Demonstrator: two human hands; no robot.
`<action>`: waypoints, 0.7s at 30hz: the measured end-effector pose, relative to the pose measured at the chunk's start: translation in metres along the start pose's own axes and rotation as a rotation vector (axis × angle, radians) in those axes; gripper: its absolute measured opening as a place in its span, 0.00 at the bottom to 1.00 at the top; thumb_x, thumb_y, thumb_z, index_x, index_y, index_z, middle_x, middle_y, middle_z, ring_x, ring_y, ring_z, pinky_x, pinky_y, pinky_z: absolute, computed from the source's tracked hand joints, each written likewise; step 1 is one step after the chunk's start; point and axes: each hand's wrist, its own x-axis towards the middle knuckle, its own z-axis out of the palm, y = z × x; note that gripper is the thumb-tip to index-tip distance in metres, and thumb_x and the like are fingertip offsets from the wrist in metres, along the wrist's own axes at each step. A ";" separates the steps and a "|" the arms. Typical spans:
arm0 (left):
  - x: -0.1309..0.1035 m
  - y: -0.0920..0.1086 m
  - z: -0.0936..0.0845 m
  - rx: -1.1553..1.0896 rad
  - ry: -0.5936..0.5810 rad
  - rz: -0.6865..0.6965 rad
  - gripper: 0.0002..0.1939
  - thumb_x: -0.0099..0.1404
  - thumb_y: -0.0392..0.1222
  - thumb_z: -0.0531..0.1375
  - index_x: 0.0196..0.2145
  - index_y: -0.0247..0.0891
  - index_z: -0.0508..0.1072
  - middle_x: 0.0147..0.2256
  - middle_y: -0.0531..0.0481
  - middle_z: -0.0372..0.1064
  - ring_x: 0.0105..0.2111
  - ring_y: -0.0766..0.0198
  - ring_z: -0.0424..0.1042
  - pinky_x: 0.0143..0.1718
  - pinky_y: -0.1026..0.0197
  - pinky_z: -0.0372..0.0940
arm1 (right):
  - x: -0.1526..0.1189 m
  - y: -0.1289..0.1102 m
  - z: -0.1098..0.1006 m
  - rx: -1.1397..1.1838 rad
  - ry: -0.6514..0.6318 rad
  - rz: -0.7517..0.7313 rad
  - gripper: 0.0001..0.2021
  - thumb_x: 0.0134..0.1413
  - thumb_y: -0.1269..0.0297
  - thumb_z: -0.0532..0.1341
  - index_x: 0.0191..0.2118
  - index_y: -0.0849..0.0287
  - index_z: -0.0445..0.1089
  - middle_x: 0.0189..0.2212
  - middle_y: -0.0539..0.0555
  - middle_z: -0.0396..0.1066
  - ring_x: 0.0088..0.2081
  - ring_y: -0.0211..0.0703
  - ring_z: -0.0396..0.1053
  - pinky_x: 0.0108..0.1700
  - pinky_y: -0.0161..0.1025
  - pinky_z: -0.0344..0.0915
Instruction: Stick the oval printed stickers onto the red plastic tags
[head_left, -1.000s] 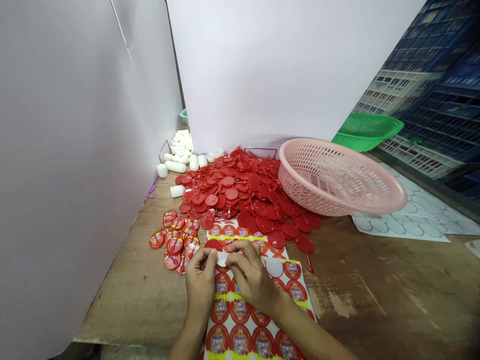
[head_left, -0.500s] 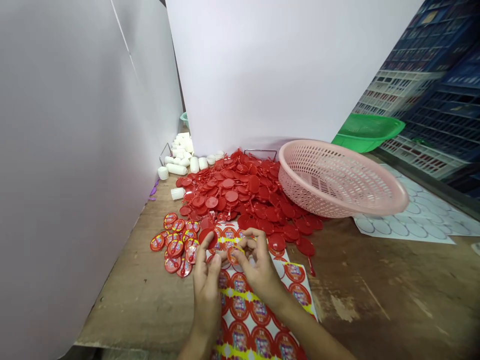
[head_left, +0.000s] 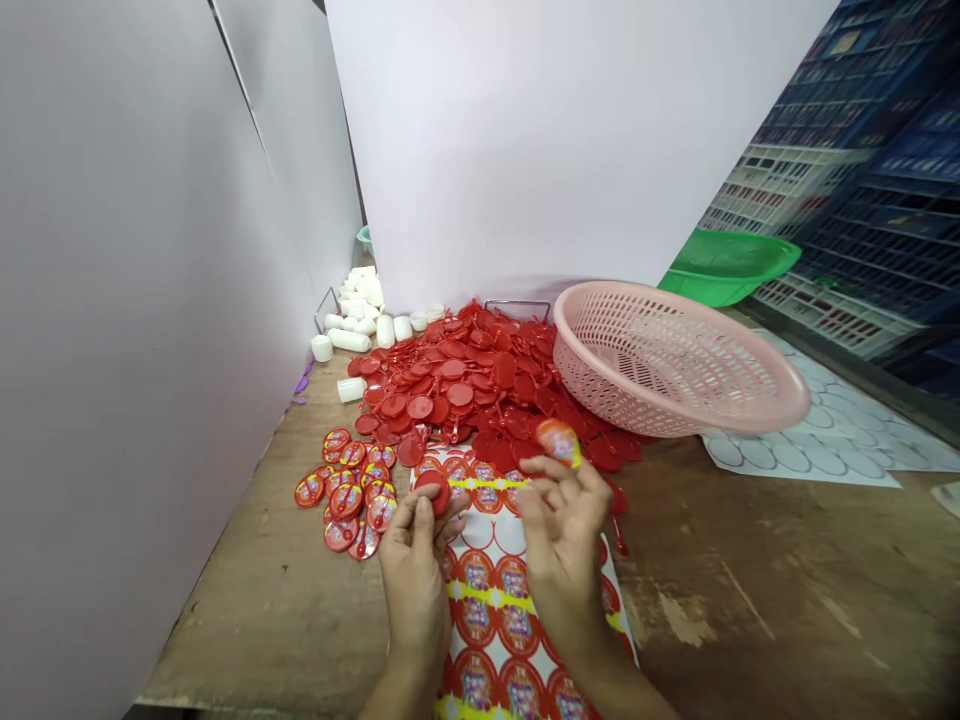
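Observation:
My left hand (head_left: 415, 555) pinches a red plastic disc (head_left: 433, 491) between thumb and fingers, above the sheet of round stickers. A loose round sticker (head_left: 559, 441), blurred by motion, sits at the fingertips of my right hand (head_left: 568, 520), raised to the right. Below both hands lies the sticker sheet (head_left: 480, 615), printed red and yellow, with a bare white patch between the hands. A heap of red plastic discs with thin stems (head_left: 465, 385) rises just beyond. Left of my left hand is a small pile of discs bearing stickers (head_left: 349, 492).
A pink perforated basket (head_left: 675, 415) stands right of the heap, partly over white sheets with empty circles (head_left: 799, 455). White plastic caps and tubes (head_left: 364, 305) gather at the back left. Pale panels (head_left: 510, 150) border the wooden table (head_left: 720, 570). A green basin (head_left: 727, 265) and stacked crates (head_left: 810, 160) stand farther right.
My right hand has moved right and up, carrying the sticker away from the sheet. My left hand has turned the red disc and brought it slightly right and lower.

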 end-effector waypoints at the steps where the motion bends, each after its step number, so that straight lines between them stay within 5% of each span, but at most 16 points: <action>1: -0.002 -0.003 0.000 0.052 -0.023 0.001 0.18 0.55 0.52 0.65 0.38 0.36 0.73 0.35 0.46 0.76 0.34 0.57 0.78 0.33 0.60 0.71 | 0.004 0.000 0.004 0.054 -0.023 0.090 0.21 0.57 0.61 0.59 0.54 0.51 0.51 0.42 0.56 0.68 0.37 0.41 0.68 0.36 0.39 0.67; 5: -0.013 -0.011 0.001 0.150 -0.119 0.014 0.19 0.55 0.49 0.66 0.40 0.37 0.71 0.33 0.47 0.76 0.32 0.59 0.77 0.35 0.60 0.71 | 0.022 0.004 0.015 0.239 -0.099 0.302 0.30 0.52 0.60 0.62 0.54 0.50 0.42 0.25 0.42 0.65 0.25 0.37 0.65 0.27 0.33 0.63; 8: -0.012 -0.004 0.000 0.129 -0.098 0.058 0.27 0.52 0.46 0.69 0.47 0.43 0.66 0.34 0.51 0.74 0.31 0.64 0.75 0.35 0.62 0.71 | 0.030 0.008 0.014 0.165 -0.176 0.247 0.30 0.51 0.62 0.62 0.53 0.50 0.42 0.22 0.39 0.62 0.22 0.35 0.61 0.26 0.31 0.60; 12: -0.001 0.010 -0.005 0.251 -0.253 -0.137 0.27 0.47 0.48 0.71 0.43 0.36 0.72 0.30 0.50 0.72 0.26 0.64 0.73 0.25 0.64 0.70 | 0.041 0.010 0.004 -0.038 -0.394 0.164 0.29 0.53 0.62 0.60 0.56 0.52 0.45 0.25 0.42 0.65 0.25 0.36 0.63 0.31 0.35 0.62; 16: 0.006 0.006 -0.008 0.217 -0.151 -0.171 0.25 0.45 0.47 0.71 0.41 0.35 0.75 0.28 0.54 0.68 0.23 0.67 0.72 0.23 0.63 0.72 | 0.044 0.006 -0.005 -0.039 -0.250 0.130 0.17 0.54 0.55 0.60 0.47 0.54 0.58 0.30 0.48 0.66 0.28 0.37 0.63 0.31 0.35 0.62; 21: 0.005 -0.010 -0.008 0.150 -0.184 -0.153 0.25 0.46 0.46 0.71 0.41 0.34 0.76 0.36 0.46 0.75 0.34 0.58 0.77 0.36 0.55 0.76 | 0.029 0.008 -0.006 0.085 -0.716 0.517 0.17 0.51 0.47 0.60 0.28 0.57 0.62 0.18 0.44 0.59 0.21 0.35 0.58 0.23 0.33 0.56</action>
